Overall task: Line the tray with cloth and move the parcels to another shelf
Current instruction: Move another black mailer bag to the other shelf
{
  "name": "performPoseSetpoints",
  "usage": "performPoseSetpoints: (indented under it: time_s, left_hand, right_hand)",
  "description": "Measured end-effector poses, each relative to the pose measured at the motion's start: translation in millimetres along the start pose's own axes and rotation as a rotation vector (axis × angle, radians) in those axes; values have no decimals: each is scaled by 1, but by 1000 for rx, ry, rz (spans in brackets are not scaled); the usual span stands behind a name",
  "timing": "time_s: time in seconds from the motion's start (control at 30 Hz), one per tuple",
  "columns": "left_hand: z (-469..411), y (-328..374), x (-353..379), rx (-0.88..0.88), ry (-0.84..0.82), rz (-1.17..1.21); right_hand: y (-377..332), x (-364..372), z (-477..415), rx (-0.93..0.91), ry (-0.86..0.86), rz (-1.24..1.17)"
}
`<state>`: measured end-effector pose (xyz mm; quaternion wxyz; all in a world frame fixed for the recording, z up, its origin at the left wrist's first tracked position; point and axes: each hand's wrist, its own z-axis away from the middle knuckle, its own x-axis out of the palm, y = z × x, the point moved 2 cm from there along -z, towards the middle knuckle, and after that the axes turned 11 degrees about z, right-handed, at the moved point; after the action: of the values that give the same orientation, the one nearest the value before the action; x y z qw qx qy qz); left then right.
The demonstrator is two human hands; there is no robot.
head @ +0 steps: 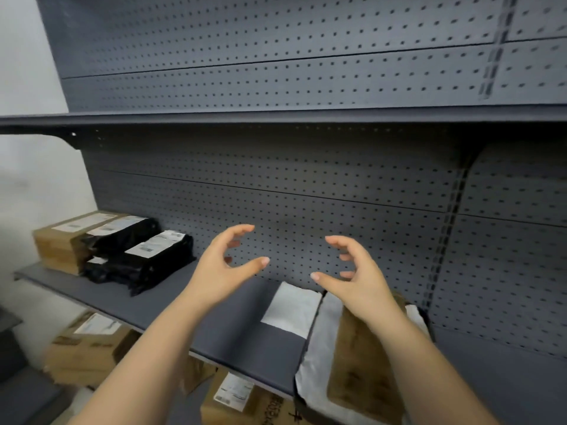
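Note:
Both my hands hover over the middle shelf (233, 329), empty, fingers curled apart and facing each other. My left hand (225, 263) is above bare shelf. My right hand (352, 279) is above a dark tray (302, 403) lined with white cloth (319, 357), where a brown parcel (362, 369) lies. A second white cloth (291, 308) lies flat on the shelf just left of the tray. At the shelf's left end sit a cardboard parcel (58, 240) and black bagged parcels (144, 256) with white labels.
A grey pegboard wall (306, 185) backs the shelves. An upper shelf (276, 116) runs across above my hands. Below the middle shelf stand labelled cardboard boxes (89, 345) and another box (242, 400). A white wall is at the left.

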<state>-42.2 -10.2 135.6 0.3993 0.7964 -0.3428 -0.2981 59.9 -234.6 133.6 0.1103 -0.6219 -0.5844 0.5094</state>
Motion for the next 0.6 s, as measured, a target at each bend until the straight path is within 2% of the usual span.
performPoseSetpoints:
  time_s: [0.37,0.6]
  left_hand:
    - [-47,-91,-114,-95,149,-55]
    - [-73,-141,-221,-82,264,-34]
  right_hand:
    - [-35,148,-81,8,-75,-140]
    - [-52,243,-126,43,-104,-152]
